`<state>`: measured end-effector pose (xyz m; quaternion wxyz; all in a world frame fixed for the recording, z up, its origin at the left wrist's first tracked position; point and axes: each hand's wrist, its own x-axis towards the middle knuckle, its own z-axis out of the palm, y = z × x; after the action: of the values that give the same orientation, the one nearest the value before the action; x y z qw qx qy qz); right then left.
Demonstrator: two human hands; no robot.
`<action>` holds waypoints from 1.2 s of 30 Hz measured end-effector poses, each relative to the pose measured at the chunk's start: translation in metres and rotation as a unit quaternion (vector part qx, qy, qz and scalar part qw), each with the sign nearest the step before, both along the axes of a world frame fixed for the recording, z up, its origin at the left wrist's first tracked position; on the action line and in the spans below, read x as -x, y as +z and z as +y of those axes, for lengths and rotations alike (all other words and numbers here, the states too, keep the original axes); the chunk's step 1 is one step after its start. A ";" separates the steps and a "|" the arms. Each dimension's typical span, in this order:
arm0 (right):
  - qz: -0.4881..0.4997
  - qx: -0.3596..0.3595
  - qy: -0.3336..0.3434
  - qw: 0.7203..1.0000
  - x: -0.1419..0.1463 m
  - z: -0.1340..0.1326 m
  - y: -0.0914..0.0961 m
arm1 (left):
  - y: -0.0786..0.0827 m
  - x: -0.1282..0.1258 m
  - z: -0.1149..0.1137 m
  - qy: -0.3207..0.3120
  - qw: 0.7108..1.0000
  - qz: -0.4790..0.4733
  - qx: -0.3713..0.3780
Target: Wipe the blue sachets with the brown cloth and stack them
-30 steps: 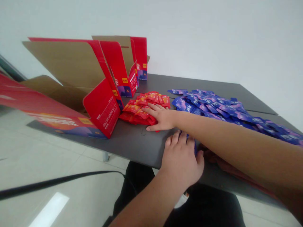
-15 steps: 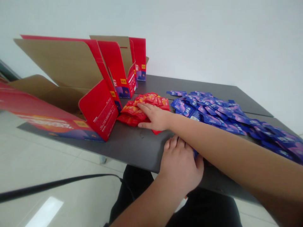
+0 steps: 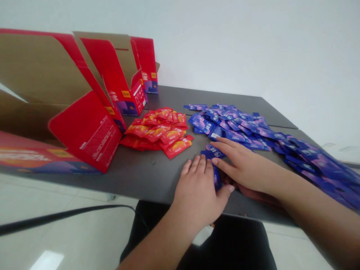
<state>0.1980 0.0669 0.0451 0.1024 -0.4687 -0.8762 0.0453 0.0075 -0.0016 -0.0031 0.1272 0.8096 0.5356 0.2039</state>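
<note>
My left hand [image 3: 198, 189] lies flat near the front edge of the dark table [image 3: 157, 176], fingers stretched out, its thumb side against a small stack of blue sachets [image 3: 216, 176]. My right hand [image 3: 243, 165] rests beside it with fingers extended, fingertips on a blue sachet [image 3: 212, 152]. A pile of red sachets [image 3: 159, 131] lies to the left of both hands, untouched. A long spread of blue sachets [image 3: 253, 131] runs off to the right.
An open red carton [image 3: 84, 131] with brown inside flaps stands at the left, smaller open red cartons [image 3: 126, 86] behind it. A white wall is behind the table. My dark-clothed lap and a tiled floor with a black strip show below the table edge.
My right hand left the red sachet pile and drew back right to the blue sachets by my left hand. The view shifted right.
</note>
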 end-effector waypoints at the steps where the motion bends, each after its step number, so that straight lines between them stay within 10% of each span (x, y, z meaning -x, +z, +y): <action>1: -0.008 0.003 -0.005 1.000 -0.009 -0.003 -0.006 | 0.000 0.000 0.000 -0.002 1.000 0.007 0.003; 19: 0.016 -0.030 -0.098 0.995 -0.081 -0.071 -0.032 | 0.018 0.020 -0.010 -0.074 0.995 0.010 0.059; 27: 0.158 0.029 -0.010 0.987 -0.055 -0.088 -0.013 | 0.011 -0.008 -0.015 -0.105 0.992 -0.030 0.065; 31: 0.139 0.154 0.086 0.974 -0.037 -0.088 -0.003 | 0.011 -0.007 -0.012 -0.124 0.989 -0.032 0.080; 36: 0.101 0.138 0.068 0.983 -0.026 -0.081 -0.007 | 0.010 -0.006 -0.012 -0.134 0.987 -0.019 0.084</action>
<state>0.2241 -0.0143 0.0378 0.1211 -0.4104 -0.8766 0.2202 0.0136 -0.0135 0.0072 0.2315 0.8563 0.4349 0.1548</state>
